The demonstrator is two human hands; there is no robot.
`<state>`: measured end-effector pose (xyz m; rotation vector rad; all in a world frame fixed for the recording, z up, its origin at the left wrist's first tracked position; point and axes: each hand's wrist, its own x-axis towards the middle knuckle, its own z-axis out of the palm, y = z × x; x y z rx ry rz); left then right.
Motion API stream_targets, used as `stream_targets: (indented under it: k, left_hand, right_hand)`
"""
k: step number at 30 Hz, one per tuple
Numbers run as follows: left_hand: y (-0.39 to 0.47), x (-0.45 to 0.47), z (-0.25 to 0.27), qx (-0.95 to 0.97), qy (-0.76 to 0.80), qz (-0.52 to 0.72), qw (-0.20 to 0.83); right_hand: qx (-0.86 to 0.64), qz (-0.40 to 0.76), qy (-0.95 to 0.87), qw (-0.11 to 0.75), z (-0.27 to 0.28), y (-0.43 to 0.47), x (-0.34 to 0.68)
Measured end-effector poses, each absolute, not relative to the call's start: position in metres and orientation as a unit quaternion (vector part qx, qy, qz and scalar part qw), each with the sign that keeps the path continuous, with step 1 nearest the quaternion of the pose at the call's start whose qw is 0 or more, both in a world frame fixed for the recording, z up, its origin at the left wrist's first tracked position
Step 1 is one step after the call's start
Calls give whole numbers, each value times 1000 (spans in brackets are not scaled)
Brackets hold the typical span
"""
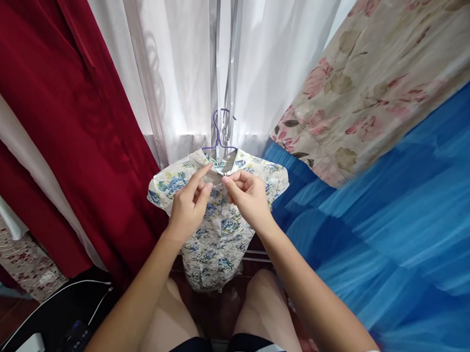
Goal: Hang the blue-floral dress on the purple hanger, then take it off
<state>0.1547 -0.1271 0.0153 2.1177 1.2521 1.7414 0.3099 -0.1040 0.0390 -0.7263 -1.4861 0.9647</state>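
Both forearms (136, 290) reach forward — the left hand (188, 202) has index finger (200, 175) stretched and thumb (205, 192) apart, the right hand (252, 194) pinches with bent fingers (241, 175).

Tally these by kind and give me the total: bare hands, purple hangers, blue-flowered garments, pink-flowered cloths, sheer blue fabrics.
Bare hands: 2 (left hand, right hand)
Purple hanger: 1
Blue-flowered garment: 1
Pink-flowered cloth: 1
Sheer blue fabric: 1
Total: 6

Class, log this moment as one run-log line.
left hand: near neckline | right hand: pinching neckline | floral garment: on purple hanger
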Motion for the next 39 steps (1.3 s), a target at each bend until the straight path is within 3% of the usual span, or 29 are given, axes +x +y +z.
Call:
stream_targets:
  k: [4,9,16,21,27,31,34,39]
  left_hand:
    - [-112,157,57,769,383,512,-19]
    - [-114,162,53,726,391,563,-50]
    - [-60,72,51,486,460,743,-16]
    - [-38,25,-9,382,510,764,102]
    - [-69,80,-94,406,490,710,301]
    - [-99,145,-93,426,443,698,367]
    - [-126,187,-71,513,417,664,349]
    - [-153,208,-48,698,404,542,237]
  right_hand:
    - [-280,452,-629,567,41,-100,312]
    - [-262,490,-606,568,14,-79,302]
    - [-322,485,-634,509,-21,-81,317]
    - [-323,498,-654,470,-32,-103,328]
    - [-363,514,-658,413,-78,-109,348]
    - [-417,370,-755,346,-98,-112,370]
    - [-361,356,-798,325,-87,-123,367]
    - [-272,548,-716,336,-65,-145,347]
